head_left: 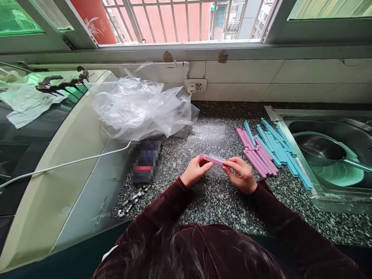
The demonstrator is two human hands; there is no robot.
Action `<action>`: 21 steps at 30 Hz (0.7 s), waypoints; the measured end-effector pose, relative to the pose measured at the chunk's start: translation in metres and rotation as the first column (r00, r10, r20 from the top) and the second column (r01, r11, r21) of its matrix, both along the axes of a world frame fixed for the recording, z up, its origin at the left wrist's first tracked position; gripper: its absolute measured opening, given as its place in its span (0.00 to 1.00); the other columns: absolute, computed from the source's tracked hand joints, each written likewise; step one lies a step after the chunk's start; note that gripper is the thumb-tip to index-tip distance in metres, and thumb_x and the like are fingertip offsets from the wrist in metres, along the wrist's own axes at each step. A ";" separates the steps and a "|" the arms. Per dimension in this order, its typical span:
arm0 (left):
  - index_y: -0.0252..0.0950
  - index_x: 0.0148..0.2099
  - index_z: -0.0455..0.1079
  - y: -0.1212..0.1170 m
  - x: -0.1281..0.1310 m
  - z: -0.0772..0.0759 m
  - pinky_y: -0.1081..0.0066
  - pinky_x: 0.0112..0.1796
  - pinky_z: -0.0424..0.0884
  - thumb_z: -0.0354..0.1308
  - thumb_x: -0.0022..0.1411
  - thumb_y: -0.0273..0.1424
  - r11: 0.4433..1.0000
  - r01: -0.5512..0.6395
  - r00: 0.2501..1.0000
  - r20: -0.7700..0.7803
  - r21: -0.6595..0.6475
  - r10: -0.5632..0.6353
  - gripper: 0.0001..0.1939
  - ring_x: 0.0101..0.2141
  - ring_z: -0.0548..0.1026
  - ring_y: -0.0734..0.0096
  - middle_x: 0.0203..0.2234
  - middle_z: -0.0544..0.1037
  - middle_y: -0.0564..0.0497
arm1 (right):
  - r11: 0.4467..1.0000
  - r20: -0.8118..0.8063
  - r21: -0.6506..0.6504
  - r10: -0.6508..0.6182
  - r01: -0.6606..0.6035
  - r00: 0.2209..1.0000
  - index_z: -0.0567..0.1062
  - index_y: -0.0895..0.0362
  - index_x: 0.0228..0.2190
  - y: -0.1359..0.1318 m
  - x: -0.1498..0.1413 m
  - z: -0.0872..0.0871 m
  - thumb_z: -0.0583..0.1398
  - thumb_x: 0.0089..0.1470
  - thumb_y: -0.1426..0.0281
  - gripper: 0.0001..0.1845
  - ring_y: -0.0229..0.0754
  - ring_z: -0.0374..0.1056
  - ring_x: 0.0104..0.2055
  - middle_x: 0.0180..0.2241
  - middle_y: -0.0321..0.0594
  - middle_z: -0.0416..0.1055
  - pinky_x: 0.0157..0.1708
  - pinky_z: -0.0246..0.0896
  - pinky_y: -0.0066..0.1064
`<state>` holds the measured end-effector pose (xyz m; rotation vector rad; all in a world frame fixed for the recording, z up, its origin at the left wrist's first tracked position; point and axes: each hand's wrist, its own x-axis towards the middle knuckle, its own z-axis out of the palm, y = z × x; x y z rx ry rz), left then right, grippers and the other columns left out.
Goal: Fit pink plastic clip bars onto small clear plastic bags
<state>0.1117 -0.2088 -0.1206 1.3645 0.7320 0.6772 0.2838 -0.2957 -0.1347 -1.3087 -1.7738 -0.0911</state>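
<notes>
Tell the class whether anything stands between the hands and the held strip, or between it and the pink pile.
Nothing visible separates the left hand or right hand from the held strip; toward the pink pile, only the right hand intervenes.

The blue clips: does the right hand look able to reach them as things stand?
Probably yes: the right hand is near the blue clips, with only low pink clips partly between, though it is busy with the held clip.
</notes>
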 end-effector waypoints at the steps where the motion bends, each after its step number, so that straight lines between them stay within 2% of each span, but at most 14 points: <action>1: 0.33 0.29 0.63 0.000 0.000 0.000 0.74 0.28 0.60 0.63 0.44 0.45 1.000 -0.005 1.000 -0.008 0.013 0.005 0.21 0.25 0.62 0.77 0.21 0.66 0.55 | 1.000 0.001 0.000 -0.002 0.002 1.000 0.74 0.54 0.38 0.000 0.000 0.000 0.59 0.51 0.76 0.11 0.37 0.66 0.30 0.30 0.40 0.68 0.29 0.66 0.29; 7: 0.33 0.27 0.64 0.002 -0.003 -0.001 0.74 0.23 0.53 0.57 0.49 0.51 0.992 -0.100 0.992 -0.065 0.071 0.105 0.23 0.20 0.56 0.80 0.17 0.59 0.58 | 0.998 0.000 -0.052 -0.019 0.019 1.000 0.76 0.54 0.37 -0.001 0.000 0.000 0.58 0.52 0.74 0.09 0.38 0.66 0.30 0.29 0.41 0.68 0.29 0.66 0.30; 12: 0.34 0.25 0.64 0.004 -0.003 -0.001 0.74 0.23 0.52 0.57 0.48 0.52 0.990 -0.124 0.989 -0.072 0.064 0.129 0.24 0.19 0.54 0.80 0.15 0.57 0.58 | 0.998 -0.029 -0.066 -0.016 0.014 0.999 0.75 0.53 0.37 -0.001 0.000 -0.001 0.58 0.52 0.73 0.09 0.39 0.67 0.31 0.30 0.40 0.68 0.30 0.66 0.31; 16: 0.33 0.26 0.65 0.004 -0.004 0.000 0.74 0.23 0.53 0.56 0.49 0.52 0.989 -0.107 0.990 -0.078 0.099 0.115 0.24 0.20 0.55 0.79 0.16 0.59 0.58 | 0.997 -0.132 -0.073 -0.040 0.030 0.990 0.68 0.54 0.47 0.000 0.002 -0.001 0.62 0.50 0.67 0.21 0.38 0.65 0.31 0.36 0.43 0.69 0.28 0.66 0.32; 18: 0.33 0.26 0.66 0.004 -0.004 0.001 0.74 0.24 0.54 0.56 0.50 0.50 0.984 -0.079 0.991 -0.097 0.157 0.095 0.23 0.20 0.56 0.79 0.16 0.60 0.57 | 0.988 -0.202 -0.150 -0.061 0.031 0.977 0.65 0.55 0.49 0.000 0.004 0.000 0.61 0.50 0.62 0.25 0.39 0.65 0.31 0.37 0.44 0.69 0.28 0.65 0.32; 21: 0.33 0.24 0.65 0.003 -0.004 0.001 0.74 0.26 0.56 0.55 0.52 0.48 0.964 -0.030 0.992 -0.114 0.263 0.062 0.21 0.22 0.58 0.78 0.18 0.62 0.55 | 0.940 -0.309 -0.332 -0.033 -0.076 0.950 0.68 0.57 0.45 0.001 0.007 0.002 0.59 0.51 0.58 0.22 0.40 0.67 0.33 0.35 0.43 0.71 0.30 0.66 0.32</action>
